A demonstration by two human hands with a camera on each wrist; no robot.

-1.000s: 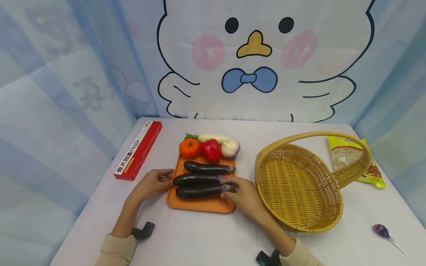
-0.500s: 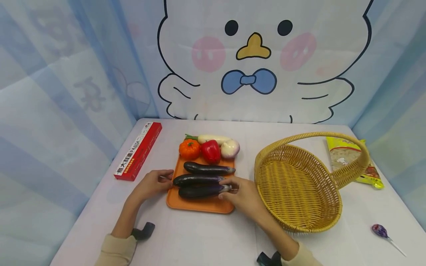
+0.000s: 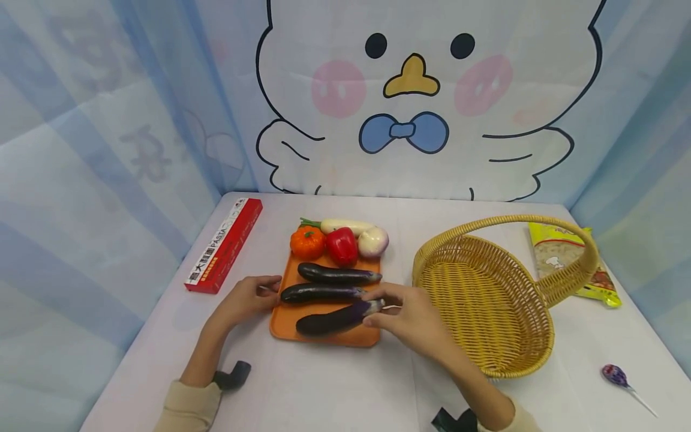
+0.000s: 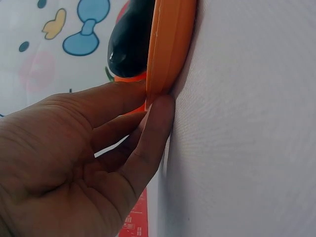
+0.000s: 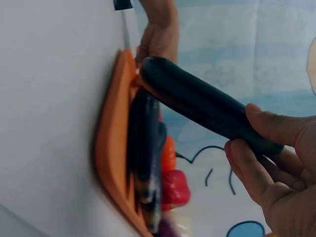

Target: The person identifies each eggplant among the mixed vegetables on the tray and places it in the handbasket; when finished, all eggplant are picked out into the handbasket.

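Observation:
My right hand pinches a dark purple eggplant by its stem end, between thumb and fingers. In the right wrist view this eggplant is lifted off the tray and tilted. My left hand holds the left rim of the orange tray; the left wrist view has thumb and fingers pinching that tray's edge. Two more eggplants lie on the tray, a middle one and a far one.
At the tray's far end are an orange pumpkin, a red bell pepper, a white-purple round vegetable and a white radish. A wicker basket, yellow bag and lollipop are right; a red pasta box is left.
The nearest eggplant has come up off the tray in my right hand, shifting right and away from the middle eggplant. My left hand stays at the tray's rim.

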